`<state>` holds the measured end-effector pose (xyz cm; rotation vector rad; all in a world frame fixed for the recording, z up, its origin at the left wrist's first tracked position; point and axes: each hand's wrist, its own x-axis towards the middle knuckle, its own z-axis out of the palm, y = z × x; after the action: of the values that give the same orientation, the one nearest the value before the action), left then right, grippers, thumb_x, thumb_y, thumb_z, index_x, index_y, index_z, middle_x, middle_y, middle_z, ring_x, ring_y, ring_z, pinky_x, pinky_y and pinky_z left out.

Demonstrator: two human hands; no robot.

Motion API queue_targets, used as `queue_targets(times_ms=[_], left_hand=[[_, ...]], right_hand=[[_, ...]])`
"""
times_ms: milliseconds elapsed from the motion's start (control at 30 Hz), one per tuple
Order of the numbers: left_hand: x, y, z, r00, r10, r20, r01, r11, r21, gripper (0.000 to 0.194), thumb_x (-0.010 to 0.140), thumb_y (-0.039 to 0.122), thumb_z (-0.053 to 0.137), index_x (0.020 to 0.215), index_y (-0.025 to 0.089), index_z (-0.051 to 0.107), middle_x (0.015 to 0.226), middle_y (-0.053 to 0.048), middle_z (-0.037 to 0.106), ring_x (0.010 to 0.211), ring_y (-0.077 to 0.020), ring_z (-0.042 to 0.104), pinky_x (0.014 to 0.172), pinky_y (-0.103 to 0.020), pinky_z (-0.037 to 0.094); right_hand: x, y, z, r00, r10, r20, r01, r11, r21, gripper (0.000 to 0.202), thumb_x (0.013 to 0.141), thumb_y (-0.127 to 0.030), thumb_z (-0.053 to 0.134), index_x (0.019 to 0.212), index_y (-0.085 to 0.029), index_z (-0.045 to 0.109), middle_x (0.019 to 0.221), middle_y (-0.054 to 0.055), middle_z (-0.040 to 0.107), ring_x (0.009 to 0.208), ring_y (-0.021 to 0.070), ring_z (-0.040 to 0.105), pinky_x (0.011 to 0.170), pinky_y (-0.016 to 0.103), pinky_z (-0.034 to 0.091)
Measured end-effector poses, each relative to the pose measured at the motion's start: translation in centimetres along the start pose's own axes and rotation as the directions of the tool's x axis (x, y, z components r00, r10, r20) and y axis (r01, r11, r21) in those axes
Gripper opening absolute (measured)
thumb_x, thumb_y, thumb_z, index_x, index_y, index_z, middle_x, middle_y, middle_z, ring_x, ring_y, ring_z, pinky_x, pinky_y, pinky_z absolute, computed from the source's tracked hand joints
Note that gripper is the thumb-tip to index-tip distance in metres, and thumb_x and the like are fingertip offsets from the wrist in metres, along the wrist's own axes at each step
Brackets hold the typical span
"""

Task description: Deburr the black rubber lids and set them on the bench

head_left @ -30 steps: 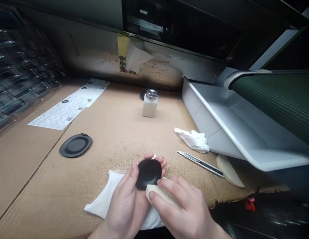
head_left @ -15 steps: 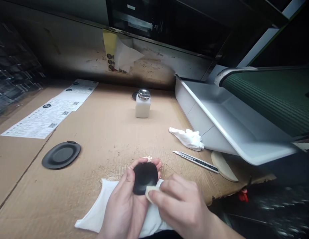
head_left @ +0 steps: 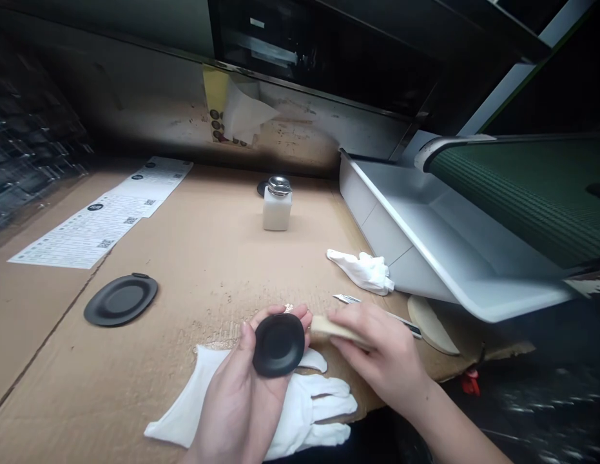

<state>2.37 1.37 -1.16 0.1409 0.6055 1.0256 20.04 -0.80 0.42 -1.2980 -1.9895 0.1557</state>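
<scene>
My left hand (head_left: 241, 393) holds a small black round dish-like part (head_left: 279, 345), its hollow face turned up and the fingers cupped beneath it. Just to the right, my right hand (head_left: 381, 354) pinches a cream-coloured pad (head_left: 341, 330), apart from the black part. Beneath my left hand lies a white glove (head_left: 323, 406) on the cardboard. A utility knife (head_left: 410, 325) lies partly hidden behind my right hand. Off to the left rests a larger black oval plate (head_left: 120, 300) with a small tab on its rim.
A white pump bottle (head_left: 277, 209) stands mid-table, a dark round piece (head_left: 262, 188) behind it. Printed label sheets (head_left: 94, 222) lie at left. To the right are a crumpled white glove (head_left: 362, 272), a grey bin (head_left: 401, 235), a cream half-round pad (head_left: 432, 325) and a green conveyor belt (head_left: 532, 193).
My right hand has moved right and slightly up, taking the cream pad off the black part. More of the white glove now shows. My left hand stays nearly in place.
</scene>
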Motion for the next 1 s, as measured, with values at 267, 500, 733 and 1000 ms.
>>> queue_targets(times_ms=[267, 500, 733, 1000], left_hand=[[0.0, -0.1, 0.0, 1.0, -0.001, 0.016, 0.001, 1.0, -0.007, 0.03, 0.087, 0.037, 0.043, 0.098, 0.015, 0.062, 0.107, -0.012, 0.064, 0.112, -0.0243, 0.052, 0.101, -0.038, 0.034], [-0.4, 0.0, 0.1, 0.997, -0.068, -0.038, 0.067, 0.998, -0.018, 0.035, 0.085, 0.04, 0.045, 0.109, 0.016, 0.058, 0.105, -0.013, 0.065, 0.105, -0.0241, 0.056, 0.097, -0.037, 0.038], [-0.2, -0.2, 0.1, 0.999, -0.032, 0.012, 0.032, 0.999, -0.041, 0.031, 0.087, 0.037, 0.044, 0.101, 0.015, 0.061, 0.104, -0.012, 0.063, 0.108, -0.0231, 0.053, 0.1, -0.037, 0.034], [-0.4, 0.1, 0.8, 0.999, 0.004, 0.036, -0.003, 0.999, -0.047, 0.044, 0.091, 0.038, 0.031, 0.084, 0.014, 0.066, 0.084, -0.007, 0.064, 0.096, -0.0195, 0.057, 0.098, -0.035, 0.037]], right_hand=[[-1.3, -1.7, 1.9, 0.992, -0.123, 0.021, 0.121, 0.989, 0.089, 0.02, 0.083, -0.009, 0.053, 0.099, -0.018, 0.063, 0.082, 0.003, 0.066, 0.073, 0.0127, 0.054, 0.063, 0.028, 0.045], [-0.4, -3.7, 3.9, 0.978, -0.204, -0.048, 0.204, 0.979, -0.005, 0.018, 0.082, -0.014, 0.056, 0.097, -0.019, 0.063, 0.079, 0.001, 0.066, 0.071, 0.0126, 0.053, 0.061, 0.027, 0.042], [-0.7, -2.8, 2.0, 0.989, -0.14, 0.04, 0.141, 0.99, -0.023, 0.017, 0.082, -0.009, 0.054, 0.093, -0.017, 0.065, 0.076, 0.003, 0.066, 0.068, 0.0118, 0.053, 0.057, 0.026, 0.042], [2.7, -4.1, 5.1, 0.993, -0.073, -0.094, 0.068, 0.997, -0.046, 0.016, 0.082, -0.012, 0.054, 0.094, -0.017, 0.064, 0.074, 0.002, 0.064, 0.066, 0.0126, 0.05, 0.06, 0.027, 0.042]])
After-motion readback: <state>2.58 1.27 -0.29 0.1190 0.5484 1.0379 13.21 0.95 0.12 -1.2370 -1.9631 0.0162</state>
